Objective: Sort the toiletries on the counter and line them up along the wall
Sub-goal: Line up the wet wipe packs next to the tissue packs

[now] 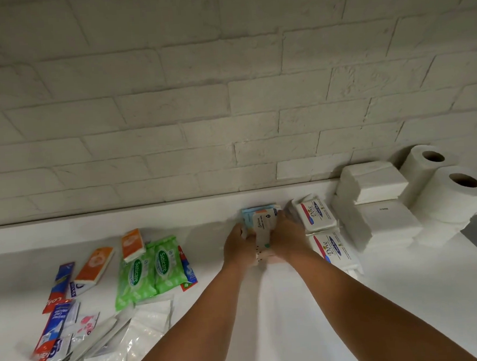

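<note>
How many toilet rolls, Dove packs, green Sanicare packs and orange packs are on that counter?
Toilet rolls: 2
Dove packs: 2 with labels showing
Green Sanicare packs: 2
Orange packs: 2
Total: 8
The stack of packs gripped by the left hand and right hand is left out.

White-painted brick wall (226, 97) behind white counter (270, 312) w/ low ledge (150, 213) along wall base
</note>
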Demonstrator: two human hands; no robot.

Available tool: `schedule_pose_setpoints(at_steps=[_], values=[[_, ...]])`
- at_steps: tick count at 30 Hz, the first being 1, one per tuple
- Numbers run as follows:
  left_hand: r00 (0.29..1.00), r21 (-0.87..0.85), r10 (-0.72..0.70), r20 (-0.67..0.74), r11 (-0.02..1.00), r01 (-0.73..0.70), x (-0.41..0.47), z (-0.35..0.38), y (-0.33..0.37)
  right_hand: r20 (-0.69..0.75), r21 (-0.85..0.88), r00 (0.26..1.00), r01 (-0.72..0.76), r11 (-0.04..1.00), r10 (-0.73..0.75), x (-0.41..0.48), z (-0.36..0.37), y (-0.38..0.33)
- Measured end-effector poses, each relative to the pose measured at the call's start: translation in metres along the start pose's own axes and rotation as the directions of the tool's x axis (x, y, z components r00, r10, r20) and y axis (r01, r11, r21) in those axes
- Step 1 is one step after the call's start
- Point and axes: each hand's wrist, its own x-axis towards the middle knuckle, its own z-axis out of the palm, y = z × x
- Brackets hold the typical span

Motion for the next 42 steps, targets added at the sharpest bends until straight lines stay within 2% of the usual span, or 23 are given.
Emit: schedule_pose_setpoints(at_steps=[2,5,10,14,20,28,31,36,42], values=[[0.999,-0.033,-0.034,-0.001,0.999,0.034,-0.005,-0.011,-0.001,-0.021,-0.091,1.0,-0.001,0.996,-0.001,-0.002,0.0,-0.004],[0.997,0.065,0.026,-0.079,0.998,-0.021,-0.014,-0.036,-0.005,-0.036,-0.127,0.993,0.105,0.986,-0.11,-0.012,0.003,-0.017],[0.985,0.163,0.1,-0.139,0.984,-0.077,-0.03,-0.087,-0.02,-0.05,0.018,0.946,0.321,0.947,-0.32,-0.047,0.02,-0.055],[0.97,0.241,0.131,-0.203,0.967,-0.08,-0.039,-0.14,-0.044,-0.038,0.116,0.919,0.394,0.912,-0.393,-0.072,0.049,-0.095],[0.955,0.408,0.104,-0.276,0.913,0.019,-0.043,-0.208,-0.081,0.059,0.186,0.931,0.344,0.92,-0.36,-0.098,0.093,-0.148],[0.972,0.375,-0.051,-0.229,0.917,0.136,-0.034,-0.267,-0.123,0.245,0.082,0.939,0.23,0.97,-0.243,-0.104,0.157,-0.206],[0.977,0.329,-0.084,-0.196,0.933,0.146,-0.029,-0.277,-0.125,0.282,0.068,0.943,0.166,0.984,-0.179,-0.104,0.173,-0.216],[0.976,0.23,-0.165,-0.144,0.954,0.195,-0.022,-0.288,-0.124,0.237,0.092,0.968,0.063,0.994,-0.083,-0.098,0.186,-0.222],[0.974,0.055,-0.223,-0.037,0.973,0.225,-0.012,-0.298,-0.132,0.222,0.329,0.975,-0.098,0.939,0.024,-0.102,0.187,-0.224]])
